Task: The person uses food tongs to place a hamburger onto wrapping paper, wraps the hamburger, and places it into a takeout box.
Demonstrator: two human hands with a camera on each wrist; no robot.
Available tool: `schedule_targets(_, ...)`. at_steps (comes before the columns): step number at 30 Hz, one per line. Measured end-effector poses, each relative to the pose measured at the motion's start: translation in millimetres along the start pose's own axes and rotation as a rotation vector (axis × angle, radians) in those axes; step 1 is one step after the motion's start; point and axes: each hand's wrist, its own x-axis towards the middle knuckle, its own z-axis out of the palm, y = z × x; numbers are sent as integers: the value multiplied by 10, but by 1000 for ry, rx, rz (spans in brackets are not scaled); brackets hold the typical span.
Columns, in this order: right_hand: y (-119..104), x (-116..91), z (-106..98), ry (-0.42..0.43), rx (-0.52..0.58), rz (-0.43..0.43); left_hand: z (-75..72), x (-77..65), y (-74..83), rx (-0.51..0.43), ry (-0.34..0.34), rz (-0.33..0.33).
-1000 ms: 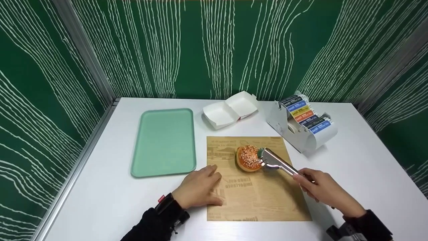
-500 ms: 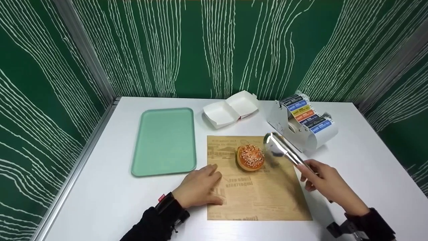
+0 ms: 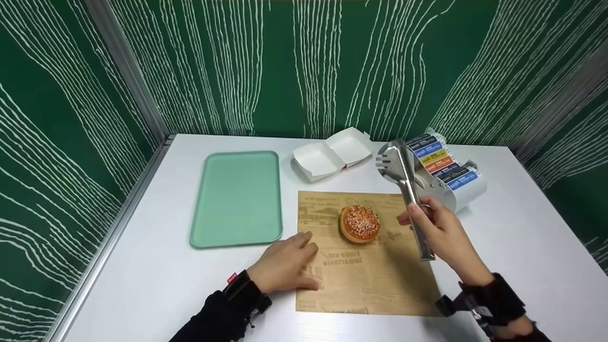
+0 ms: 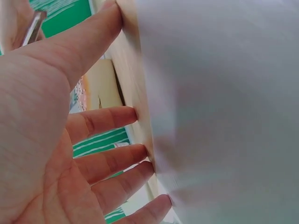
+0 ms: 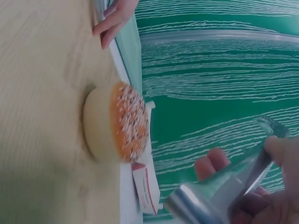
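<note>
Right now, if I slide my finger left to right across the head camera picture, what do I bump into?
Green tray, left hand, white box, bun, tongs, right hand.

Bright light softly shadows the brown paper [image 3: 366, 268]; the wrist views look hazy.

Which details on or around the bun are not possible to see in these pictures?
Head: underside of the bun, against the brown paper.
Head: fine print on the labels, too small.
Head: part of the label dispenser, behind the tongs and right hand.
Left wrist: much of the bun, behind the left hand.
Right wrist: part of the white box, behind the bun.
</note>
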Motion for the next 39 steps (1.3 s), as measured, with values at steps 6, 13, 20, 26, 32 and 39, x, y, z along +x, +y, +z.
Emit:
schedule_targets(6, -184, 88, 182, -20, 177, -3, -9, 2, -7, -14, -14, -3)
schedule_targets(13, -326, 158, 331, -35, 246, -13, -15, 6, -11, 4, -15, 1)
schedule_targets(20, -380, 193, 409, -55, 273, -15, -48, 29, -39, -13, -24, 9)
schedule_targets(26, -416, 211, 503, -54, 294, -16, -88, 45, 4, -35, 74, 34)
schedule_targets(32, -475, 232, 621, -40, 337, -29, -162, 133, 130, 3, 361, 58)
schedule_targets(39, -533, 225, 740, -28, 422, -35, -258, 285, 225, 110, 582, -30)
